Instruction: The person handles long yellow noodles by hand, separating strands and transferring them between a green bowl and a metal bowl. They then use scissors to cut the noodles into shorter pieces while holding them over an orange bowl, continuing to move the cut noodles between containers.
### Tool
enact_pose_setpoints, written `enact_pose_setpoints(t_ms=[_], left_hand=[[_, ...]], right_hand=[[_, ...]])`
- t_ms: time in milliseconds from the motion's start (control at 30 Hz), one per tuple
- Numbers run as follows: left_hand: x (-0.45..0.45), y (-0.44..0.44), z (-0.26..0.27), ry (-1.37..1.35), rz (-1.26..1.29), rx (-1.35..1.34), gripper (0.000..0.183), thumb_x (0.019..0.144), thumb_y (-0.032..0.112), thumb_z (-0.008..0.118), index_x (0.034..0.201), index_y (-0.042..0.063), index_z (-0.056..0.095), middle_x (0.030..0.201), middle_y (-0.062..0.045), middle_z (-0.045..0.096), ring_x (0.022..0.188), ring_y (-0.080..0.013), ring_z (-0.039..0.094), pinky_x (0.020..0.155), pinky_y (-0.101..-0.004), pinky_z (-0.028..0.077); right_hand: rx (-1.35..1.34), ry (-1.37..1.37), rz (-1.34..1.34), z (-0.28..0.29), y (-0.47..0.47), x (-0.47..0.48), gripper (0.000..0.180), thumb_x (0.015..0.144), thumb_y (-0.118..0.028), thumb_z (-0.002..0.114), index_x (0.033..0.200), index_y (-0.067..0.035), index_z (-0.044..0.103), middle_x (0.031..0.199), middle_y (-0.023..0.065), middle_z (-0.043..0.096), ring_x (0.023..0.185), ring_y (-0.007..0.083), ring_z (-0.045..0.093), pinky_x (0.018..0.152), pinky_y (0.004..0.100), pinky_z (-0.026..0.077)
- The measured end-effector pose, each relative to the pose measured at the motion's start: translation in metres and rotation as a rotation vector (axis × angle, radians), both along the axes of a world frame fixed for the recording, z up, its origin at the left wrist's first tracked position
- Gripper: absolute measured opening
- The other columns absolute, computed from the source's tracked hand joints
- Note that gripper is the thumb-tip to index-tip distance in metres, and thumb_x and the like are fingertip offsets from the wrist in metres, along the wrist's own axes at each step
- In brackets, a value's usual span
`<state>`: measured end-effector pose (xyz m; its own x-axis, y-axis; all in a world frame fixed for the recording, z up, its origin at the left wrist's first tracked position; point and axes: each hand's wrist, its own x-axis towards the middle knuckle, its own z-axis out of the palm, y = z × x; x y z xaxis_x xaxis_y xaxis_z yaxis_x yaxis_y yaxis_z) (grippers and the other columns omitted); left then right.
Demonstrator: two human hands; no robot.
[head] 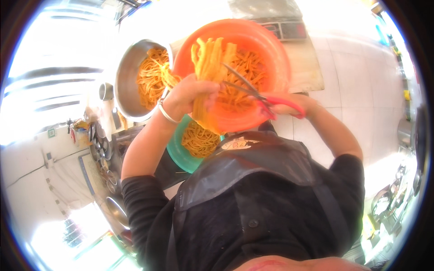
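Observation:
My left hand [193, 91], with a pale bracelet at the wrist, grips a thick bunch of long yellow-orange noodle-like strips [212, 61] above a large orange plastic basin [281, 61]. Red-handled scissors [252, 90] are in my right hand [293, 101]. Their blades stand apart, tips pointing at the bunch. Shorter cut strips [252, 67] lie inside the orange basin. On the left, a stainless steel bowl [127, 79] holds more long strips [152, 81], and some trail over its rim towards my left wrist. Below my left forearm, a green plastic basin [178, 152] contains further strips [201, 140].
A scale-like device [293, 30] sits behind the orange basin on a pale board [308, 69]. A metal cup [106, 91] stands left of the steel bowl. Several metal utensils [101, 145] crowd the left side, near another metal bowl [117, 211]. Tiled floor [352, 74] extends to the right.

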<state>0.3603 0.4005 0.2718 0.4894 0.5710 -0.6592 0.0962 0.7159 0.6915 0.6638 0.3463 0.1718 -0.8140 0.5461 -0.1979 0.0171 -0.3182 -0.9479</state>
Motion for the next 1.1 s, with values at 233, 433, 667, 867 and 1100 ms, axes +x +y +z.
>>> enact_pose_setpoints(t_ms=[233, 433, 667, 867, 1100], left_hand=[[0.004, -0.01, -0.008, 0.062, -0.172, -0.02, 0.024, 0.084, 0.013, 0.07, 0.104, 0.0, 0.065, 0.066, -0.003, 0.06, 0.048, -0.0113, 0.055, 0.046, -0.0259, 0.045], [0.0, -0.031, -0.001, 0.331, -0.218, 0.517, 0.024, 0.083, 0.01, 0.068, 0.104, -0.001, 0.064, 0.079, -0.005, 0.066, 0.065, -0.0136, 0.063, 0.056, -0.0271, 0.049], [0.028, -0.024, 0.003, 0.322, 0.115, 1.39, 0.067, 0.076, 0.012, 0.077, 0.131, 0.0, 0.041, 0.1, -0.013, 0.066, 0.1, -0.0252, 0.066, 0.084, -0.0343, 0.053], [-0.005, -0.027, 0.043, 0.052, 0.042, 1.235, 0.043, 0.077, 0.007, 0.078, 0.114, 0.0, 0.057, 0.095, -0.006, 0.065, 0.087, -0.0134, 0.064, 0.077, -0.0283, 0.053], [-0.026, -0.056, 0.011, -0.468, -0.208, 0.328, 0.037, 0.08, 0.007, 0.07, 0.112, -0.008, 0.057, 0.07, -0.008, 0.061, 0.057, -0.0181, 0.061, 0.053, -0.0314, 0.051]], right_hand=[[0.162, -0.186, -0.123, 0.016, 0.012, -0.035, 0.034, 0.095, -0.026, 0.06, 0.122, -0.006, 0.057, 0.075, -0.0021, 0.054, 0.059, 0.0058, 0.049, 0.053, 0.024, 0.043], [0.0, -0.077, -0.249, 0.051, 0.017, -0.053, 0.034, 0.095, -0.019, 0.054, 0.128, -0.008, 0.053, 0.086, 0.001, 0.055, 0.075, 0.005, 0.053, 0.067, 0.0217, 0.046], [0.901, -0.059, -0.641, 0.136, 0.042, -0.139, 0.039, 0.087, -0.008, 0.062, 0.125, -0.006, 0.054, 0.091, 0.0028, 0.06, 0.082, 0.0111, 0.058, 0.073, 0.0269, 0.048], [0.769, 0.171, -0.534, 0.207, 0.062, -0.143, 0.034, 0.086, -0.007, 0.063, 0.119, -0.004, 0.055, 0.068, -0.0043, 0.051, 0.058, 0.0047, 0.046, 0.054, 0.022, 0.038], [0.452, 0.086, -0.534, 0.11, 0.114, -0.119, 0.034, 0.09, -0.019, 0.064, 0.12, -0.006, 0.055, 0.082, -0.002, 0.054, 0.073, 0.0057, 0.051, 0.063, 0.02, 0.042]])
